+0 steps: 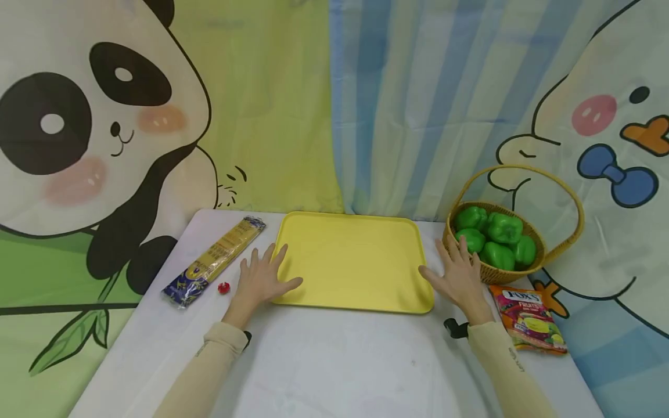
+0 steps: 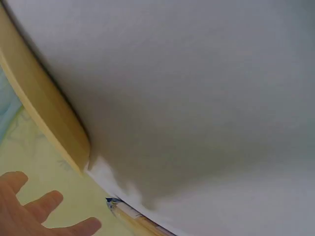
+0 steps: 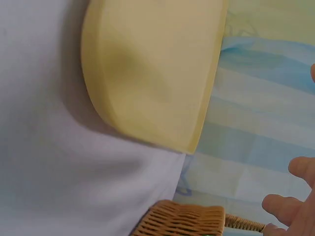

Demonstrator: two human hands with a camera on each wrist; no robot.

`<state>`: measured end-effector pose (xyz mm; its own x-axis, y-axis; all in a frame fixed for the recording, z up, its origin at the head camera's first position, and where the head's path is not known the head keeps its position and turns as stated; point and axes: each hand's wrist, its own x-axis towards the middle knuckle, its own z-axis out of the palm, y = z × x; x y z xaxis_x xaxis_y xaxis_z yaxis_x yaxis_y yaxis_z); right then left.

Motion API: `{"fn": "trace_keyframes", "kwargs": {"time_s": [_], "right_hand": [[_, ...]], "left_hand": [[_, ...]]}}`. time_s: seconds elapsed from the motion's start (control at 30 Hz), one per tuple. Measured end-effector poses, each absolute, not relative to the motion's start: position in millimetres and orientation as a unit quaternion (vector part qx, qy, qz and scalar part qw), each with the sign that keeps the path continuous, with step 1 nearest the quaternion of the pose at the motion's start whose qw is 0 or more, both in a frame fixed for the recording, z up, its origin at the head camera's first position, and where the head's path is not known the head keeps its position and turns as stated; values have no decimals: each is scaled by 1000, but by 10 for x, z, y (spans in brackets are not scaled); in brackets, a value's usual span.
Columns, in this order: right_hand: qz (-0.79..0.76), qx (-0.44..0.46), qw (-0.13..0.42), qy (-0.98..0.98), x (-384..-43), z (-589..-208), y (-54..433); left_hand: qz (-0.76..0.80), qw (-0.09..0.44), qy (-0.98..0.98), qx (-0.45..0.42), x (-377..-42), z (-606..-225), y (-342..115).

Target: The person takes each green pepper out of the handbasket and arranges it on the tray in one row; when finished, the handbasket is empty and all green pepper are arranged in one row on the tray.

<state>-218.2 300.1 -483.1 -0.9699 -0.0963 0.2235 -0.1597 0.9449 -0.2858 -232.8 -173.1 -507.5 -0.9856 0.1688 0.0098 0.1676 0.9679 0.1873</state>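
Observation:
A yellow rectangular tray (image 1: pixel 352 261) lies on the white table between my two hands. My left hand (image 1: pixel 259 278), fingers spread, hovers at the tray's left edge and holds nothing. On the other side my right hand (image 1: pixel 459 276) is spread too, its thumb near the tray's right edge and its fingertips overlapping the wicker basket (image 1: pixel 488 276) in the head view. Several green bell peppers (image 1: pixel 504 228) fill that basket. In the left wrist view, the left fingers (image 2: pixel 44 206) stand apart; the right fingers (image 3: pixel 283 206) do likewise in the right wrist view.
A long packet of noodles or spaghetti (image 1: pixel 214 261) lies slanted at the left, with a small red object (image 1: pixel 223 288) beside it. A red Fox's candy bag (image 1: pixel 529 320) lies by the right forearm. The basket's tall handle (image 1: pixel 569 191) arches up. Printed curtains (image 1: pixel 387 104) hang behind the table.

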Motion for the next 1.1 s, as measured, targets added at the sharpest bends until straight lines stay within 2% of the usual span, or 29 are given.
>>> {"fn": "trace_keyframes", "kwargs": {"time_s": [0.5, 0.8, 1.1], "right_hand": [[171, 105, 145, -969, -1944, -4950, 2746], [167, 108, 148, -969, -1904, -4904, 2721], [163, 94, 134, -973, -1873, -4912, 2805]], "left_hand": [[106, 37, 992, 57, -2164, -5262, -1821], [112, 41, 991, 63, -2187, -5203, -1821], [119, 74, 989, 50, -2226, -5239, -1828]]}}
